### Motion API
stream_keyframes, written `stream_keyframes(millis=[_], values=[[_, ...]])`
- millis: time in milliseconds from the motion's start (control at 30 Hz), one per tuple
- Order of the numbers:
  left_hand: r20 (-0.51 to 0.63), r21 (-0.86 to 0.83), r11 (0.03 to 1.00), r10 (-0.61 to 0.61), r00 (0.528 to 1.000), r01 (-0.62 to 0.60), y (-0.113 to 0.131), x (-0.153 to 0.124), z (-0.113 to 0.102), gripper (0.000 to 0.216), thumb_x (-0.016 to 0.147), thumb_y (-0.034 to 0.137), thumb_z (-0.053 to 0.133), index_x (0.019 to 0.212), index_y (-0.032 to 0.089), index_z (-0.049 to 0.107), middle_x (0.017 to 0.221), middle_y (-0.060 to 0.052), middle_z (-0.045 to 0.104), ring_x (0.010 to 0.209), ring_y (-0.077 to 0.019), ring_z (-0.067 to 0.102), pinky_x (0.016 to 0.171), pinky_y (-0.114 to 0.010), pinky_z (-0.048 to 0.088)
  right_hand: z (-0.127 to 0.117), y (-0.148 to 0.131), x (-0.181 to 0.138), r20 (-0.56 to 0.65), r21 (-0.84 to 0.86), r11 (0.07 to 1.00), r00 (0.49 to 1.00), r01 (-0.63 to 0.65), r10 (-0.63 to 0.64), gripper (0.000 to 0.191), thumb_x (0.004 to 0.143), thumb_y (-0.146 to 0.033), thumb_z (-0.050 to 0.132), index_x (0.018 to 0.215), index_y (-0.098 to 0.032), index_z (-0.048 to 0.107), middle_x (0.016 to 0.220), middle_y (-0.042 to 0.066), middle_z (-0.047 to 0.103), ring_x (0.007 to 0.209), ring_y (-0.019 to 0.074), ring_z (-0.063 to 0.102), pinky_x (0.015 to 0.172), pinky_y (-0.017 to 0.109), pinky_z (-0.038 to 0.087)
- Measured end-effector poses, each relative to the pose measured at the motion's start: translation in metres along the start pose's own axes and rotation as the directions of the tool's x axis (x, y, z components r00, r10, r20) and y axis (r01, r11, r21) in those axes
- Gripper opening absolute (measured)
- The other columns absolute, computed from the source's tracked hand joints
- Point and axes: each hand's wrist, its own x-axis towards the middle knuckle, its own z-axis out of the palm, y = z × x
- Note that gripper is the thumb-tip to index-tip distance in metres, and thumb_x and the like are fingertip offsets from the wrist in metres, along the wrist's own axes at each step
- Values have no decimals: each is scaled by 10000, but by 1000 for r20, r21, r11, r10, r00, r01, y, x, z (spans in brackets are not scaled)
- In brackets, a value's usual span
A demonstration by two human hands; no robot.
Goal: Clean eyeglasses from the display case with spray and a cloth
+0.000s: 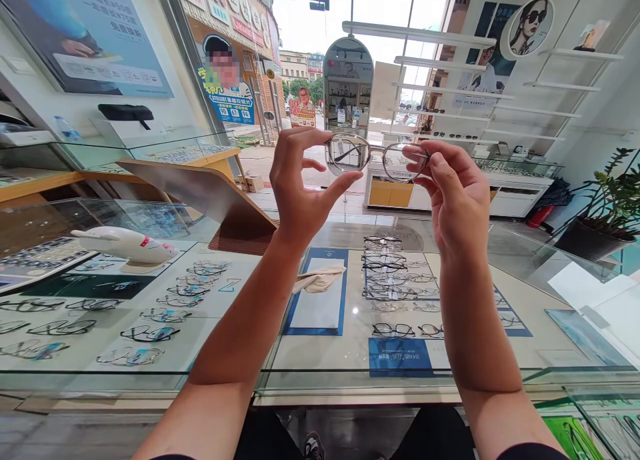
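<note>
A pair of eyeglasses point(376, 149) with thin rims and clear lenses is held up in front of me, above the glass counter. With thumb and fingers, my left hand point(305, 180) grips the rim of the left lens. At the other end, my right hand point(457, 187) pinches the frame near the hinge, and some fingers show behind the right lens. Below the hands, a beige cloth point(320, 279) lies crumpled on a white and blue pad point(315, 313).
Rows of eyeglasses point(390, 283) sit in the glass display counter point(345, 387). To the left are a white airplane-shaped object point(125, 245) and a tilted brown board point(200, 187). An arched mirror point(349, 80) stands ahead; a potted plant point(605, 200) is at the right.
</note>
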Motion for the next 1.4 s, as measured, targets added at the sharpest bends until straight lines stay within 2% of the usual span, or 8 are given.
stream_keyframes(millis=[133, 233, 500, 667, 767, 967, 1200, 1400], values=[[-86, -43, 999, -26, 996, 23, 13, 4, 1, 627, 983, 744, 824, 1424, 346, 623, 1362, -58, 709, 1295, -267, 699, 704, -357, 615, 2, -2, -2, -23, 106, 994, 999, -30, 33, 421, 1130, -562, 565, 1414, -315, 753, 1311, 97, 858, 1178, 267, 831, 976, 487, 689], [-113, -113, 992, -61, 992, 48, 19, 4, 3, 587, 962, 672, 885, 1407, 353, 671, 1351, -66, 751, 1268, -276, 760, 711, -327, 638, 2, -3, -3, -15, 174, 984, 999, -38, 41, 426, 1116, -578, 609, 1417, -314, 753, 1336, 87, 852, 1196, 257, 819, 1001, 457, 675], [-14, -223, 961, -171, 985, 164, 14, -1, 9, 699, 936, 693, 897, 1470, 347, 610, 1490, -96, 746, 1392, -356, 763, 869, -375, 675, 2, 2, -1, 9, 190, 977, 996, -93, 93, 395, 1120, -538, 606, 1404, -306, 754, 1344, 91, 849, 1173, 261, 827, 983, 463, 661], [-56, -360, 925, -152, 987, 122, 12, 1, 12, 689, 917, 650, 935, 1455, 352, 623, 1431, -80, 769, 1286, -317, 813, 809, -358, 669, 3, 15, -1, 42, 133, 985, 994, -107, 102, 378, 1128, -489, 571, 1410, -302, 740, 1327, 89, 845, 1153, 244, 822, 903, 413, 650], [-21, -370, 914, -186, 982, 165, 10, 3, 12, 743, 888, 689, 939, 1470, 351, 624, 1450, -94, 753, 1310, -344, 805, 832, -374, 682, 4, 21, -1, 62, 103, 989, 993, -106, 100, 354, 1118, -432, 573, 1399, -300, 743, 1299, 81, 837, 1134, 237, 814, 890, 402, 642], [62, -374, 905, -194, 979, 203, 12, 6, 3, 733, 880, 634, 948, 1489, 347, 659, 1439, -114, 754, 1293, -370, 810, 828, -389, 685, 2, 5, 2, 62, 156, 971, 983, -179, 171, 242, 1068, -361, 615, 1218, -282, 787, 1263, 69, 822, 1202, 239, 772, 1001, 425, 633], [254, -369, 899, -145, 956, 234, 26, 7, -6, 709, 859, 437, 958, 1507, 303, 704, 1409, -108, 783, 1184, -312, 835, 782, -366, 674, 1, -12, 1, 332, 189, 934, 915, -304, 230, 232, 990, -499, 813, 1032, -271, 820, 1021, 39, 799, 1071, 225, 730, 926, 395, 616], [292, -390, 890, -124, 948, 236, 29, 7, -9, 709, 885, 422, 934, 1542, 323, 687, 1436, -98, 771, 1224, -321, 820, 800, -382, 676, -1, -9, 3, 447, 250, 886, 859, -390, 252, 276, 950, -526, 872, 970, -251, 857, 992, 47, 827, 957, 204, 726, 926, 400, 615]])
